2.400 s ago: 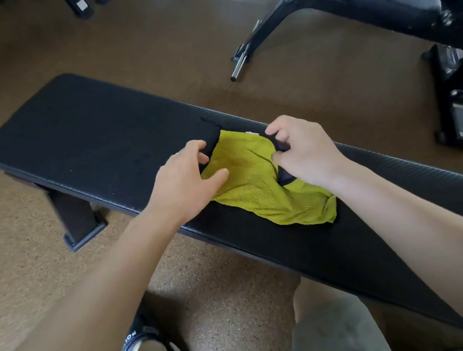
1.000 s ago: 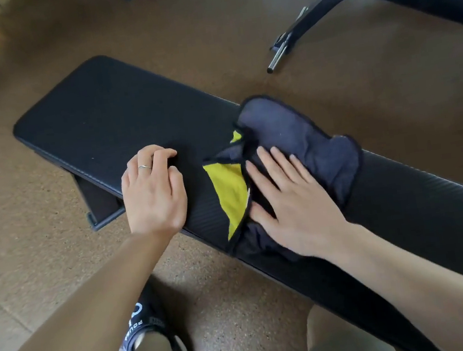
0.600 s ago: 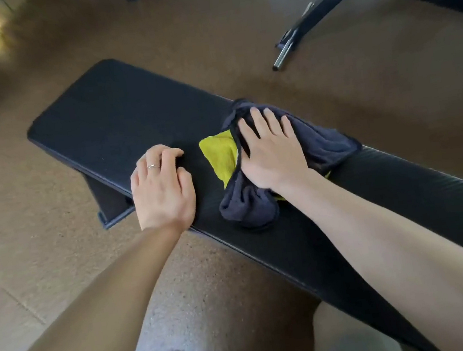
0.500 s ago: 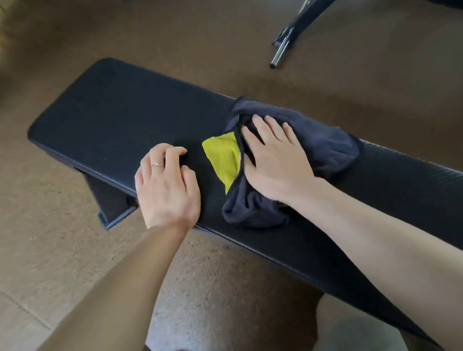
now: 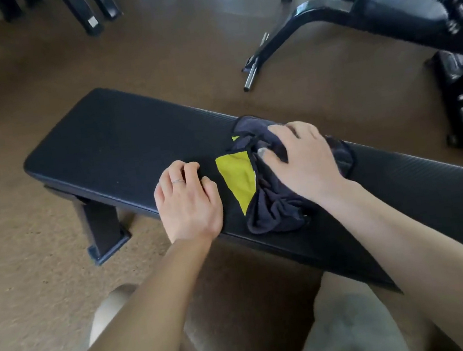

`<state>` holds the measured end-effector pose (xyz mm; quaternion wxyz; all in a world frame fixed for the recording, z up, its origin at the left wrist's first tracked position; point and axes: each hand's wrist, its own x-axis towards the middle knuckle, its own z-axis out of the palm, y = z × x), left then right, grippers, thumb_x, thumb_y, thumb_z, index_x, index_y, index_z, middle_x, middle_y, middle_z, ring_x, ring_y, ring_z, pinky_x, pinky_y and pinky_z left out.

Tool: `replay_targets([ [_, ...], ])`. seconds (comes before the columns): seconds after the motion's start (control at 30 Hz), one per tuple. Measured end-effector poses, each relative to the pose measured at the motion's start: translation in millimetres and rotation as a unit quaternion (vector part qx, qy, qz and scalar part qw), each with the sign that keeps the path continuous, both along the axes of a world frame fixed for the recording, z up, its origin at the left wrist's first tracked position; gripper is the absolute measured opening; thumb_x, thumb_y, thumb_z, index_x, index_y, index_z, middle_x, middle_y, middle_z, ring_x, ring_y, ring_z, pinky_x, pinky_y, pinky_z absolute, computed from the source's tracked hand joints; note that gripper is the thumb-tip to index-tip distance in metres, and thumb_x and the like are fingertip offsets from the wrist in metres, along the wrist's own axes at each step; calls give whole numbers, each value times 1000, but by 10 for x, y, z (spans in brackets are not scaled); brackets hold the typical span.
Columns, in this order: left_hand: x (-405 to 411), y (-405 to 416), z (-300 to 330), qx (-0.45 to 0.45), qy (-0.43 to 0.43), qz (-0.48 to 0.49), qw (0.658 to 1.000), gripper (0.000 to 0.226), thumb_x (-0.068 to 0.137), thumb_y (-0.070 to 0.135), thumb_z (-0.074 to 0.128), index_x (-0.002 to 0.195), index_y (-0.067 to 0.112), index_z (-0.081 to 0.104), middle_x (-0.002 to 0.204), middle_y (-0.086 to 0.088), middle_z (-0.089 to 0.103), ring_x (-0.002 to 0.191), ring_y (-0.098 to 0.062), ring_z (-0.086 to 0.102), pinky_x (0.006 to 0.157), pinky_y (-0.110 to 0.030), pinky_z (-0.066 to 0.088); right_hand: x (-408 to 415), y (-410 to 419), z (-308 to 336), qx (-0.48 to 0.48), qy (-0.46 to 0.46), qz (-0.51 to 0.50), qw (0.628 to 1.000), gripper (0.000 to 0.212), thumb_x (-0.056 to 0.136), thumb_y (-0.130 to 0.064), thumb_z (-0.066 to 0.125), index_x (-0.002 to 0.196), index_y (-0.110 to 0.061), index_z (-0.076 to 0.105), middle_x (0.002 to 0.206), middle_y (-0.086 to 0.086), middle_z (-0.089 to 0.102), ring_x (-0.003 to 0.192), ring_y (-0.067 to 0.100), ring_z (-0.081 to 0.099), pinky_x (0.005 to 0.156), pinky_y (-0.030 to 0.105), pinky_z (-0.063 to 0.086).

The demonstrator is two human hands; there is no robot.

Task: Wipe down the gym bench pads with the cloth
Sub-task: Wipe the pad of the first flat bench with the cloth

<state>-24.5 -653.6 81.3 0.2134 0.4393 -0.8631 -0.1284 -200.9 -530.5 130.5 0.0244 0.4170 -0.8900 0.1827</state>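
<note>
A long black bench pad (image 5: 107, 138) runs from the upper left to the lower right. On its middle lies a bunched cloth (image 5: 273, 208), dark grey on one side and yellow-green on the other. My right hand (image 5: 302, 163) lies on top of the cloth with its fingers curled into the fabric, gripping it. My left hand (image 5: 188, 201) rests on the bare pad just left of the cloth, a ring on one finger, its fingertips bent against the surface and holding nothing.
A black bench leg (image 5: 98, 225) stands on the brown floor at the left. Another black gym machine (image 5: 380, 20) with a metal foot bar (image 5: 252, 75) stands at the upper right. More black legs (image 5: 91, 11) stand at the top left. My knees show at the bottom.
My right hand's flat fingers have curled and gathered the cloth into a tighter bunch. My left hand stays on the pad, its fingertips now bent. The camera view has shifted.
</note>
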Motion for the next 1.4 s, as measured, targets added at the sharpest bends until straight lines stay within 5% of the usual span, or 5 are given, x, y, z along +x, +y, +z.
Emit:
replay_targets([
  [0.37, -191, 211, 673, 98, -122, -117, 981, 65, 86, 76, 52, 116, 18, 55, 121, -5, 58, 117, -30, 51, 99, -45, 43, -424, 79, 271, 78, -168, -116, 976, 43, 91, -22, 71, 131, -14, 57, 123, 10, 65, 114, 35, 59, 97, 45, 51],
  [0.5, -269, 254, 760, 207, -180, -140, 951, 27, 92, 42, 63, 101, 16, 59, 109, -7, 65, 99, -30, 61, 85, -39, 52, -311, 51, 503, 47, -188, -91, 977, 27, 82, -6, 65, 109, -6, 67, 105, 12, 69, 103, 36, 63, 91, 43, 55],
  [0.87, 187, -99, 869, 597, 103, -6, 795, 17, 93, 24, 55, 97, 8, 59, 92, -11, 68, 80, -25, 68, 81, -36, 60, 733, 176, 839, 194, -273, 217, 917, 25, 91, -17, 65, 114, -14, 73, 110, 4, 75, 85, 22, 65, 83, 36, 57],
  [1.1, 16, 59, 886, 370, -69, -93, 922, 71, 77, 63, 76, 123, 17, 48, 115, 3, 59, 104, -18, 60, 84, -36, 53, 273, 110, 393, 63, -250, 25, 966, 44, 89, -11, 69, 130, -21, 59, 123, 2, 65, 110, 22, 59, 85, 34, 49],
  [1.4, -57, 105, 866, 345, 59, -121, 929, 19, 100, 30, 53, 104, 12, 58, 89, 4, 60, 89, -17, 55, 75, -30, 46, 251, -90, 490, -43, -468, -20, 882, 68, 90, -29, 74, 151, -20, 45, 129, 5, 60, 81, 15, 59, 70, 25, 51],
])
